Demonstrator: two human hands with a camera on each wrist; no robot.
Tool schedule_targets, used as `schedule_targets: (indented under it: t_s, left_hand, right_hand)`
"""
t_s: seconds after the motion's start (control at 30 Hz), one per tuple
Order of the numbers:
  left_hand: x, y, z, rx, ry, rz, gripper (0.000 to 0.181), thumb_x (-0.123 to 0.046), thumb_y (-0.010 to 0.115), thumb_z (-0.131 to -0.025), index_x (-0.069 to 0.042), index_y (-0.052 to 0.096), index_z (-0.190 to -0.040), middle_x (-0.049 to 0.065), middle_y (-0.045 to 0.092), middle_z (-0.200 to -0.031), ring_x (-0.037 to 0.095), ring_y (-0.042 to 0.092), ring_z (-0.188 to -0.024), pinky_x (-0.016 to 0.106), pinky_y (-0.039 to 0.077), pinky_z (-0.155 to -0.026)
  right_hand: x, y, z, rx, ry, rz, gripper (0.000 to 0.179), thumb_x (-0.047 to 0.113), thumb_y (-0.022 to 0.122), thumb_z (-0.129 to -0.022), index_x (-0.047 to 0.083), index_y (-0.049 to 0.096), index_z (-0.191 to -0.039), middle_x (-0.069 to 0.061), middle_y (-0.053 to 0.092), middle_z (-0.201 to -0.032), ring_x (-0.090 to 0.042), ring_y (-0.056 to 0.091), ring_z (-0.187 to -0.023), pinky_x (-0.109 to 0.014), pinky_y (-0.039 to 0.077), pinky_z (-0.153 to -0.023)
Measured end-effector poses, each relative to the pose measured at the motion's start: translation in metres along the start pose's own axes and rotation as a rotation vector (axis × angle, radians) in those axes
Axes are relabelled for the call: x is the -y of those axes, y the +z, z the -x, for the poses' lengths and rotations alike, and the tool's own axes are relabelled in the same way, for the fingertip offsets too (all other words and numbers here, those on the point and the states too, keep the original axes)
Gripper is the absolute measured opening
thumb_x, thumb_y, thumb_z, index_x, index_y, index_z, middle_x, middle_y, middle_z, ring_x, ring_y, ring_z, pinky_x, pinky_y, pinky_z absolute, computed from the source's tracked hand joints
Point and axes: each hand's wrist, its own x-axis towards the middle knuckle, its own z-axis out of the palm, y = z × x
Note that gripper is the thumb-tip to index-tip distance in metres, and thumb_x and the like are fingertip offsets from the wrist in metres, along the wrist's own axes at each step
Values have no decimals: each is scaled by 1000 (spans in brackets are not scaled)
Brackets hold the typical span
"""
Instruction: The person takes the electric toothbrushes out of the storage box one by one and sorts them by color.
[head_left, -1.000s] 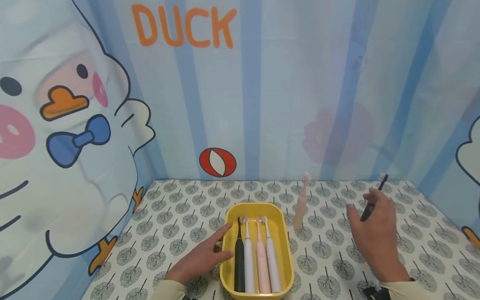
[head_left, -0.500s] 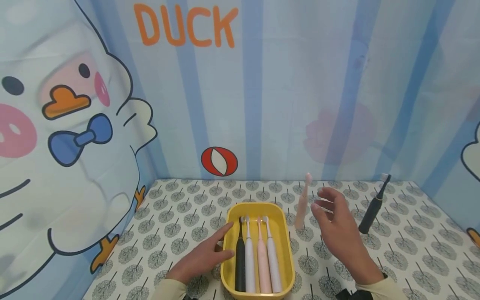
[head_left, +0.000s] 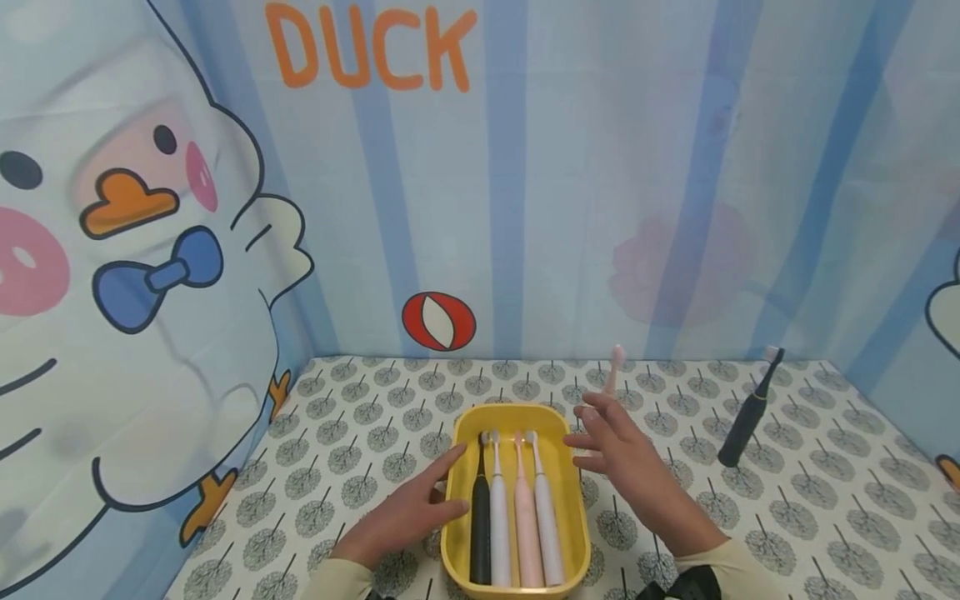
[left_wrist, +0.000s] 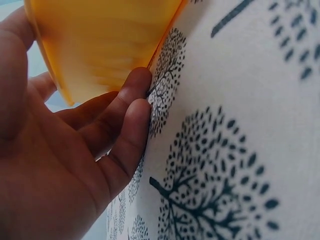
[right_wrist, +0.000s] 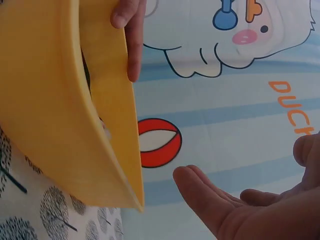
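Note:
A yellow tray [head_left: 564,483] holds electric toothbrushes side by side, heads pointing away: a black toothbrush [head_left: 480,525], a white one [head_left: 500,529], a pink toothbrush [head_left: 527,533] and another white one [head_left: 549,529]. My left hand [head_left: 401,518] rests at the tray's left side, index finger and thumb at the rim. In the left wrist view its other fingers lie low against the outer wall [left_wrist: 100,45]. Spread and holding nothing, my right hand [head_left: 626,462] hovers by the tray's right rim. Behind it another pink toothbrush [head_left: 617,367] stands upright, its handle mostly hidden.
A black electric toothbrush [head_left: 744,427] stands upright farther right on the tree-patterned tablecloth [head_left: 360,442]. A printed curtain [head_left: 540,208] with a duck and a red ball hangs right behind the table's far edge.
My right hand has moved left from the standing black toothbrush, past the standing pink one, to the tray's right rim. The black toothbrush is now fully visible. My left hand stays put.

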Motion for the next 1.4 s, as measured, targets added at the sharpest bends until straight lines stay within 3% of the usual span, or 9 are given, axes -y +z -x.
schedule_targets:
  t_s: [0.33,0.57,0.73,1.03,1.4]
  left_hand:
    - [1,-1,4,-10,2,-8,70,-41,60,-88,-39,20,-145,8,46,-132,23,55,-105,40,48,-80]
    - [1,-1,4,-17,23,-8,71,-41,60,-88,-37,20,-146,9,47,-131,23,55,-106,39,48,-80]
    - [4,-1,2,-10,30,2,70,-40,60,-88,-38,20,-146,9,45,-132,25,54,-107,40,48,-81]
    - [3,1,2,-8,23,0,72,-41,59,-88,-34,19,-147,10,44,-134,25,53,-108,40,47,-82]
    - [2,-1,-1,7,41,-7,69,-42,57,-89,-38,19,-146,5,44,-134,22,53,-108,38,47,-82]
  right_hand:
    - [-10,26,-31,56,85,-76,68,52,44,-93,9,26,-142,-21,36,-137,-37,52,-108,-44,48,-81]
    - [-6,46,-54,79,180,107,77,64,40,-88,11,29,-142,-20,36,-136,-38,49,-113,-46,48,-80]
    - [-9,53,-68,78,231,181,79,65,39,-87,9,31,-141,-19,40,-133,-38,49,-110,-50,47,-79]
    - [-21,60,-80,65,290,297,83,67,39,-86,3,30,-139,-19,52,-108,-32,55,-93,-43,51,-68]
    - [-27,68,-81,86,279,389,84,63,39,-89,-4,30,-140,-24,42,-131,-29,59,-89,-43,50,-73]
